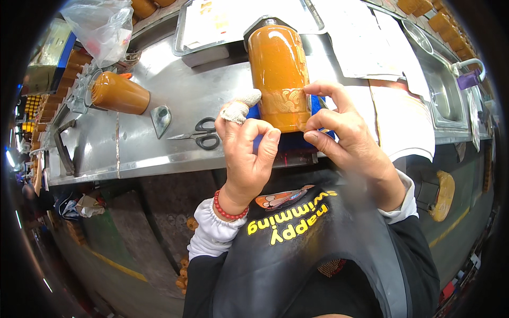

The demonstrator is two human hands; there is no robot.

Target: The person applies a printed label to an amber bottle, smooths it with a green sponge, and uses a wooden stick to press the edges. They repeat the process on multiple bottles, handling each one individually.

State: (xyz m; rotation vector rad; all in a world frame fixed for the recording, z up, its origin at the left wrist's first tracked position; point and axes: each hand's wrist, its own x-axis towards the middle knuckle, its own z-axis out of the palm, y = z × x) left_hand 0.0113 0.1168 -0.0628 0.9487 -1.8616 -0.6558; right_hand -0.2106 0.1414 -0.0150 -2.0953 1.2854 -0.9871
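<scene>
An amber-brown glazed bottle (pixel 274 59) lies before me with its base toward me and its neck pointing away. A raised gold wave-pattern band (pixel 284 100) runs round its lower part. Beneath it shows a blue padded rest (pixel 260 139). My left hand (pixel 246 147) is at the bottle's left side, two fingers in cloth finger covers, thumb and forefinger bent together by the base. My right hand (pixel 338 123) has a fingertip against the right side, its thumb and forefinger nearly meeting at the base edge. Whether either pinch holds a thin film is too small to tell.
Black-handled scissors (pixel 204 135) and a pointed flat scraper (pixel 161 119) lie left on the steel bench (pixel 139 147). Another brown bottle (pixel 121 93) lies further left. A tray with white sheets (pixel 214 24) is behind; white cloths (pixel 401 119) and a sink (pixel 449 99) are right.
</scene>
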